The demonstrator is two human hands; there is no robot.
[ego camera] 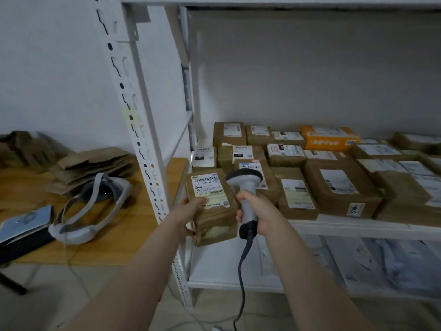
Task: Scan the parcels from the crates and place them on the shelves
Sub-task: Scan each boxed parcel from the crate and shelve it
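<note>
- Left hand [192,211] is gripping the brown parcel [214,211] by its near left edge, thumb on the label.
- Right hand [259,212] is clutching the scanner [245,185] at the parcel's three o'clock.
- Parcel is looking light, stiff and tape-slick, so its flanks seem the best hold.
- Shelved parcels [338,185] are sitting at one o'clock on the shelf [334,226].

Shelf [346,226] crowded with parcels [338,187] — open air above; upright post [143,130] bars left side.

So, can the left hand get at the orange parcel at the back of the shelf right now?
Probably not yet: the left hand grips a brown parcel, and the orange parcel lies far back behind other boxes. The space above them looks open, though.
</note>
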